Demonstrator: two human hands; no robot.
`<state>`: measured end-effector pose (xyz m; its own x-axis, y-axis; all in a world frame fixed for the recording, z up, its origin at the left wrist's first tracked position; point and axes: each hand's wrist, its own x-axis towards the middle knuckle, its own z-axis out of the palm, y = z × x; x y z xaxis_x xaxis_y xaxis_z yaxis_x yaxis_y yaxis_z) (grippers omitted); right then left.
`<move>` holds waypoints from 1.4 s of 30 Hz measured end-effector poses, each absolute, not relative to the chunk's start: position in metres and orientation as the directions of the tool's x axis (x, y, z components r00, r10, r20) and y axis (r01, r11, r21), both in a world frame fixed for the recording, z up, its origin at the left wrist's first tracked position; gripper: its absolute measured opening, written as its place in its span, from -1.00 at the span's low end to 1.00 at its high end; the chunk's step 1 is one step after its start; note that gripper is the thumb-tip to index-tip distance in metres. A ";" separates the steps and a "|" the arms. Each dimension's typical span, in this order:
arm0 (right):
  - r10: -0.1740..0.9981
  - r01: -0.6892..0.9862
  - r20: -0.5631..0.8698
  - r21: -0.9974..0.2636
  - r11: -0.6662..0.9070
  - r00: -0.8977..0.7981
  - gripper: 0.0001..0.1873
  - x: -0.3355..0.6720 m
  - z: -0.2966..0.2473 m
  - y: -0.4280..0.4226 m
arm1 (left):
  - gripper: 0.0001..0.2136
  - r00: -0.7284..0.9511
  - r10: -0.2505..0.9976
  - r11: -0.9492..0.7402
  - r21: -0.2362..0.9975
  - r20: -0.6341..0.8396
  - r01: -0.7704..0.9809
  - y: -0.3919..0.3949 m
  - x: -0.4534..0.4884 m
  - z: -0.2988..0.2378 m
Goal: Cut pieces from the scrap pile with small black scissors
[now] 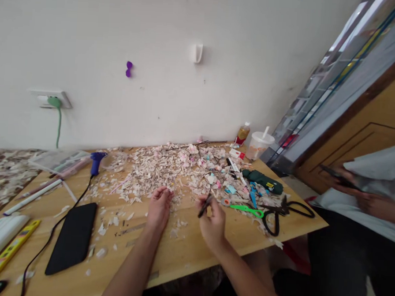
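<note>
Dark slender tool [205, 206], pinched in right hand [213, 223]: long axis runs diagonally, upper end toward wall [156, 53]; left hand [159, 208] lies slack, empty, on worktop [185, 249] scraps [156, 168].

Pale pink-and-white scraps [156, 172] mid-frame, black phone [73, 236] lower left, neon-green handle [247, 210] right of centre, purple bow [129, 69] upper left.

Light wooden desk [185, 258] set against white plastered wall [187, 99]: heap of pale paper scraps [163, 168] across its middle, left hand [159, 208] and right hand [213, 221], the latter gripping a thin dark tool [205, 206], at heap's near edge; flat black phone [73, 236] left of them, green-handled scissors [247, 209] right, lidded plastic cup [259, 144] far-right corner.
</note>
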<state>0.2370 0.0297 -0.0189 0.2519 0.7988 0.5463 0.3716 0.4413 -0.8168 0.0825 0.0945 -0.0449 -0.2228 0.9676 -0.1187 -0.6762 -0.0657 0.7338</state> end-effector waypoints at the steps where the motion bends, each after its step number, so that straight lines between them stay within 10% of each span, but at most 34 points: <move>1: 0.815 0.406 0.536 -0.810 0.422 0.222 -0.83 0.234 -0.025 0.030 | -0.72 -0.222 0.969 -0.071 0.732 -0.111 -0.677 0.094 0.083 -0.044; 12: 0.872 0.802 0.483 -0.490 0.342 -0.077 -0.57 0.214 -0.055 0.057 | -0.76 -0.191 0.978 -0.074 0.712 -0.085 -0.698 0.086 0.089 -0.031; 42: 0.920 0.753 0.339 -0.549 0.362 -0.195 -0.95 0.216 -0.040 0.062 | -0.85 -0.192 0.976 -0.073 0.679 -0.101 -0.731 0.085 0.093 -0.025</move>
<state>0.2164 0.0621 -0.0397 -0.1950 0.9202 0.3394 0.7533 0.3621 -0.5490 0.0928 0.0853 -0.0252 -0.1915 0.9762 -0.1013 -0.7309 -0.0730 0.6785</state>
